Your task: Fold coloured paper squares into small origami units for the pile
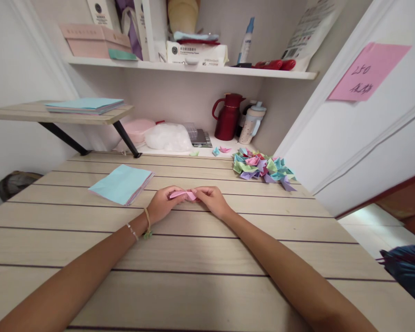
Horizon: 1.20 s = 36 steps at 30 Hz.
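Observation:
A small piece of folded pink paper [182, 195] is held between my two hands, just above the middle of the wooden table [193, 258]. My left hand [163, 203] pinches its left end, thumb on the near side. At the right end, the thumb and fingers of my right hand [210, 199] close on it. The fingertips hide part of the folds. Left of my hands lies a stack of square paper [122, 183] with a light blue sheet on top. A pile of folded paper boats [263, 165] in several colours sits at the far right.
Along the back stand a dark red jug [226, 117] and a pale tumbler [251, 123], near a white plastic bag [168, 137]. A raised side shelf [107, 119] carries more paper [86, 105]. Above runs a loaded white shelf [193, 69]. A pink note [370, 71] hangs at right.

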Motion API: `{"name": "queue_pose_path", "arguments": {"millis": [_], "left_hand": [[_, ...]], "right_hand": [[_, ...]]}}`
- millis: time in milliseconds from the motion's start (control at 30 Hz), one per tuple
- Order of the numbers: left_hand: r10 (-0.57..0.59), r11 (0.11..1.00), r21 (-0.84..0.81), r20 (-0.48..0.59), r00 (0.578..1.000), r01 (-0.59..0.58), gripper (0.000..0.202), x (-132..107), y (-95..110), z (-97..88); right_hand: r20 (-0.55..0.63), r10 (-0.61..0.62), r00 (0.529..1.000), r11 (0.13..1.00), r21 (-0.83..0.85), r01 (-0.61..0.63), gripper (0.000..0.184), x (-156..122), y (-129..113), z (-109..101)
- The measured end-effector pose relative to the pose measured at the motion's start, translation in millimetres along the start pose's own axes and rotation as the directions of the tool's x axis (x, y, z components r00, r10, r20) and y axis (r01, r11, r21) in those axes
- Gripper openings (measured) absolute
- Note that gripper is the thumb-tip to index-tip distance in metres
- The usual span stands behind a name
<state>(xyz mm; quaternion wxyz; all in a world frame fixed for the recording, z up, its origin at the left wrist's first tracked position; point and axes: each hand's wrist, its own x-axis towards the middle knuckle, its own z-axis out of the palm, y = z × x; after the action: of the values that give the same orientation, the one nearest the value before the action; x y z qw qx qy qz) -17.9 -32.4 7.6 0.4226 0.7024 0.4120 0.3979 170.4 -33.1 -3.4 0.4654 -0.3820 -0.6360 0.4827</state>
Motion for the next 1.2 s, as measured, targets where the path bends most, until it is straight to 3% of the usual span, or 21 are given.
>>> {"name": "queue_pose_path", "arguments": {"millis": [267, 1200], "left_hand": [[-0.026, 0.999, -0.019, -0.029, 0.999, 0.026, 0.025, 1.8, -0.5, -0.8], [-0.01, 0.999, 0.035, -0.031, 0.999, 0.011, 0.023, 0.5, 1.3, 0.7]], "right_hand": [[-0.033, -0.008, 0.999, 0.998, -0.059, 0.006, 0.023, -2.6, -2.9, -0.3], [0.014, 0.034, 0.999, 0.997, -0.063, -0.033, 0.03, -2.2, -2.1, -0.5]]}}
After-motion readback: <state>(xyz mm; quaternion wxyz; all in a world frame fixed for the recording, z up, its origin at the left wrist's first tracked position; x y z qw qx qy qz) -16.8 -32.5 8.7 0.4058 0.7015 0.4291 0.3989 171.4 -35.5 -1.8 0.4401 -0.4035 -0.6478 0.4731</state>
